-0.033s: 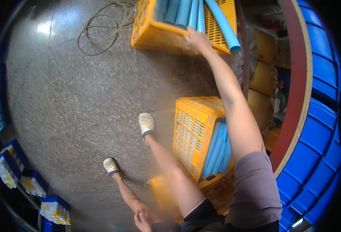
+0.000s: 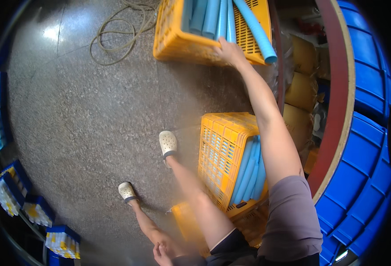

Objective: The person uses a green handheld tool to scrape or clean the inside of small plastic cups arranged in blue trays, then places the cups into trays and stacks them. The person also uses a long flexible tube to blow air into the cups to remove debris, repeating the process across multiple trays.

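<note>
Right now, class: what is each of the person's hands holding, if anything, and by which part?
The right hand grips the near rim of the far yellow crate, beside the blue tubes. The left hand rests by the knee, holding nothing that can be seen.

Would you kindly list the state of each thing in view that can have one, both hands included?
Right hand: arm stretched out, fingers on the far crate's near rim.
Left hand: low by the knee, holding nothing that shows.
Far yellow crate: open-topped, holding blue tubes.
Long blue tube: sticking out over the crate's edge.
Near yellow crate: tipped, with blue tubes inside.
Rope: lying in loose loops on the floor.
</note>
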A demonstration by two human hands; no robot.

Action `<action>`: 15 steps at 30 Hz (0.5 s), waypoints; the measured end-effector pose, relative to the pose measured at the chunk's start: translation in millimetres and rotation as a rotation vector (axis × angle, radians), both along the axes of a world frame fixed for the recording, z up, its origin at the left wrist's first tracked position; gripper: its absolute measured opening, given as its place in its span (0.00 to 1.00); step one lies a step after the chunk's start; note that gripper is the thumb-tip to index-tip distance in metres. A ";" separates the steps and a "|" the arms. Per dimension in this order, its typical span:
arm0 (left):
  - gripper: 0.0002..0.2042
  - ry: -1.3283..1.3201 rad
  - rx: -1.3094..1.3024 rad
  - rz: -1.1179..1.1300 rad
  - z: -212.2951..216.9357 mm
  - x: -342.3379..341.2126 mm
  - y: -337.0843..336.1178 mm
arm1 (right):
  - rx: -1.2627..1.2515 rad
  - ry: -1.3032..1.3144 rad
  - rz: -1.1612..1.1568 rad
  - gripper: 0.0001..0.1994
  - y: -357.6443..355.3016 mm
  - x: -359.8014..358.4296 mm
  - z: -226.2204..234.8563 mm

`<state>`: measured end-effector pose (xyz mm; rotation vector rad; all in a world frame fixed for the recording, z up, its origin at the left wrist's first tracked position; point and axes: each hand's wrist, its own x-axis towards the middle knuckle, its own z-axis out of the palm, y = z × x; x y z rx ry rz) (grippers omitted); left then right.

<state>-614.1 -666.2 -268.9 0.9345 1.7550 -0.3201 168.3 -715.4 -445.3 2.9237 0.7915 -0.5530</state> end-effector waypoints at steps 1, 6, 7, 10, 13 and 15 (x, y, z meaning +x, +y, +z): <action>0.20 -0.024 -0.031 0.107 5.5 -4.2 3.7 | -0.003 -0.010 0.039 0.21 -23.0 -9.9 6.2; 0.18 0.017 -0.101 0.237 11.3 -12.5 14.2 | -0.144 0.071 -0.028 0.26 -107.5 -49.3 19.3; 0.18 0.000 -0.097 0.231 11.8 -13.6 15.5 | -0.146 0.042 -0.014 0.24 -121.5 -61.2 19.3; 0.17 -0.038 -0.090 0.170 14.1 -18.2 20.2 | -0.143 0.063 -0.011 0.24 -157.3 -101.7 20.9; 0.16 -0.079 -0.083 0.104 13.0 -28.7 24.6 | -0.217 0.047 0.002 0.25 -178.6 -149.8 20.2; 0.16 -0.155 -0.060 0.160 9.5 -39.0 28.3 | -0.361 0.056 0.013 0.37 -179.7 -183.3 18.7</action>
